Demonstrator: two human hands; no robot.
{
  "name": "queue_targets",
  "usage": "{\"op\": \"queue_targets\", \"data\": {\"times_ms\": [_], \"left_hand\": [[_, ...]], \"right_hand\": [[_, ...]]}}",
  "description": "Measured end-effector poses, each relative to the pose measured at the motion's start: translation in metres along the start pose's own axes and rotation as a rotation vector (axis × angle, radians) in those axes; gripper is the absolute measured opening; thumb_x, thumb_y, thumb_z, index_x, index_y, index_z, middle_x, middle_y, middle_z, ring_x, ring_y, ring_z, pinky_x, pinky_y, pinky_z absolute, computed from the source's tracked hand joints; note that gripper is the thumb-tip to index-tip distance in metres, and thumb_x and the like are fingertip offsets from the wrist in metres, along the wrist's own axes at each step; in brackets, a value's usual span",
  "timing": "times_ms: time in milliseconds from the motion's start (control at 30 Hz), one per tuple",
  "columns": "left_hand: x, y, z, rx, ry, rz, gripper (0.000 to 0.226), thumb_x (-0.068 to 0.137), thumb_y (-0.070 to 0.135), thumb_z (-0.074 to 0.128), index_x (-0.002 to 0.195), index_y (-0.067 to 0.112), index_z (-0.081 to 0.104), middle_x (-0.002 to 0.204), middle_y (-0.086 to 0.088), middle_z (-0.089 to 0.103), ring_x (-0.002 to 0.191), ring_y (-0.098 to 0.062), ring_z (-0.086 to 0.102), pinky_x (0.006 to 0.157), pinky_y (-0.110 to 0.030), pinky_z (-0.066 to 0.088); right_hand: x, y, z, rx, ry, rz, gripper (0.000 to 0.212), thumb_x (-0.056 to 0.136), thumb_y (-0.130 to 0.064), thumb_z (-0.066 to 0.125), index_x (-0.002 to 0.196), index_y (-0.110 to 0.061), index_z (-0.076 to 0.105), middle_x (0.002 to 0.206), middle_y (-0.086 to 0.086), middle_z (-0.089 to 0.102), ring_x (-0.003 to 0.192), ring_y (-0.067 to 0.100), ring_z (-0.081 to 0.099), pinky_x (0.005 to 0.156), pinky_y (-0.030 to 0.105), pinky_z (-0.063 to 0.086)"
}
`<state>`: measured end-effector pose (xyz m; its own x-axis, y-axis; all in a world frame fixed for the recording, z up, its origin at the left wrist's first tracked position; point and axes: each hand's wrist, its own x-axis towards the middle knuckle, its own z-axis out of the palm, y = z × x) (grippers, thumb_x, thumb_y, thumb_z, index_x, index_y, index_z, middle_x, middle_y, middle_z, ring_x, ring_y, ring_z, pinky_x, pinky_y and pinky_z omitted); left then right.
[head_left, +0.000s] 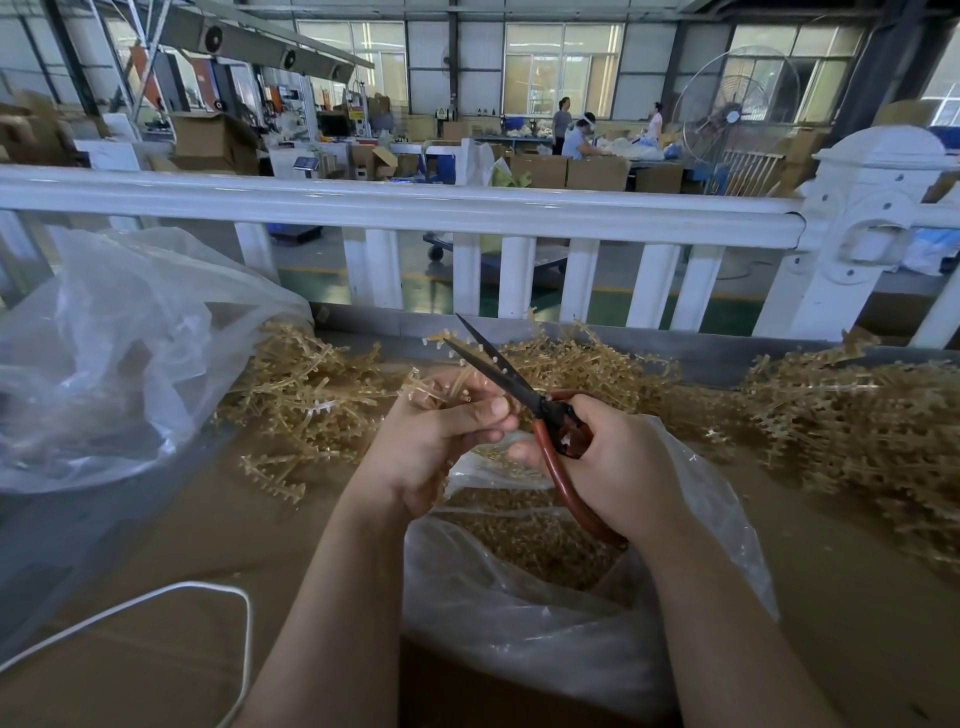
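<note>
My right hand (610, 462) grips red-handled scissors (519, 389) whose dark blades stand slightly apart and point up and to the left. My left hand (441, 431) pinches a tan plastic sprue strip (439, 340) with small parts along it, and the strip lies between the blades. Both hands hover over a clear plastic bag (571, 613) that holds several small tan cut pieces (530, 535).
Heaps of tan sprue strips (322, 395) cover the brown table (156, 545), with a larger heap (857, 431) at the right. A crumpled clear bag (104, 353) sits at the left, a white cord (156, 597) at the front left. A white railing (467, 213) borders the table's far side.
</note>
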<state>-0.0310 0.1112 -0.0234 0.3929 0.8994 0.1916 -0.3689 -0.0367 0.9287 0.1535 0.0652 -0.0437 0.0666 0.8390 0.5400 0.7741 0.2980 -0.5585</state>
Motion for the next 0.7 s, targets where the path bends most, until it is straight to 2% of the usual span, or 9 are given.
{"op": "queue_targets", "data": {"times_ms": [167, 300, 367, 467, 533, 700], "left_hand": [[-0.0009, 0.0012, 0.0006, 0.015, 0.0, 0.004, 0.02, 0.068, 0.007, 0.077, 0.083, 0.004, 0.065, 0.079, -0.01, 0.071, 0.076, -0.019, 0.071, 0.071, -0.025, 0.057], [-0.0012, 0.0024, 0.0003, 0.034, 0.002, 0.008, 0.039, 0.072, 0.013, 0.08, 0.103, 0.0, 0.062, 0.098, -0.012, 0.071, 0.096, -0.025, 0.07, 0.089, -0.034, 0.056], [-0.0011, 0.0032, 0.0001, -0.038, 0.054, 0.028, 0.033, 0.075, 0.019, 0.079, 0.102, 0.007, 0.063, 0.103, -0.012, 0.071, 0.1, -0.024, 0.069, 0.094, -0.038, 0.054], [-0.0012, 0.0047, 0.0022, -0.041, 0.135, 0.072, 0.012, 0.075, 0.028, 0.076, 0.085, 0.021, 0.075, 0.087, -0.004, 0.074, 0.086, -0.012, 0.07, 0.075, -0.023, 0.053], [-0.0009, 0.0034, 0.0031, -0.043, 0.134, 0.093, 0.008, 0.075, 0.025, 0.073, 0.081, 0.021, 0.077, 0.08, -0.003, 0.073, 0.077, -0.009, 0.069, 0.066, -0.017, 0.052], [-0.0005, 0.0025, 0.0009, -0.073, 0.156, 0.091, 0.009, 0.075, 0.018, 0.074, 0.083, 0.013, 0.075, 0.078, -0.004, 0.074, 0.071, -0.009, 0.069, 0.066, -0.017, 0.053]], "right_hand": [[0.0, -0.0003, 0.0001, -0.038, 0.004, 0.002, 0.057, 0.06, -0.094, 0.048, 0.08, -0.042, 0.053, 0.061, -0.026, 0.054, 0.068, -0.014, 0.056, 0.061, 0.003, 0.039], [-0.0001, 0.0006, -0.0016, -0.039, 0.008, 0.027, 0.055, 0.061, -0.089, 0.053, 0.076, -0.036, 0.057, 0.058, -0.024, 0.054, 0.074, -0.014, 0.057, 0.062, 0.003, 0.04], [0.0, 0.0003, -0.0022, -0.033, 0.01, 0.037, 0.056, 0.061, -0.089, 0.054, 0.075, -0.035, 0.057, 0.058, -0.024, 0.057, 0.076, -0.017, 0.056, 0.061, 0.002, 0.039], [0.0003, -0.002, -0.0021, -0.032, 0.001, 0.038, 0.054, 0.062, -0.087, 0.057, 0.073, -0.034, 0.056, 0.074, -0.043, 0.056, 0.076, -0.014, 0.057, 0.059, 0.004, 0.039], [0.0007, -0.003, -0.0019, -0.025, -0.01, 0.033, 0.05, 0.064, -0.086, 0.059, 0.073, -0.036, 0.055, 0.077, -0.047, 0.054, 0.077, -0.015, 0.057, 0.059, 0.003, 0.039], [0.0003, -0.003, -0.0012, -0.005, -0.025, 0.037, 0.05, 0.062, -0.087, 0.057, 0.071, -0.038, 0.054, 0.077, -0.046, 0.055, 0.076, -0.013, 0.057, 0.06, 0.004, 0.04]]}}
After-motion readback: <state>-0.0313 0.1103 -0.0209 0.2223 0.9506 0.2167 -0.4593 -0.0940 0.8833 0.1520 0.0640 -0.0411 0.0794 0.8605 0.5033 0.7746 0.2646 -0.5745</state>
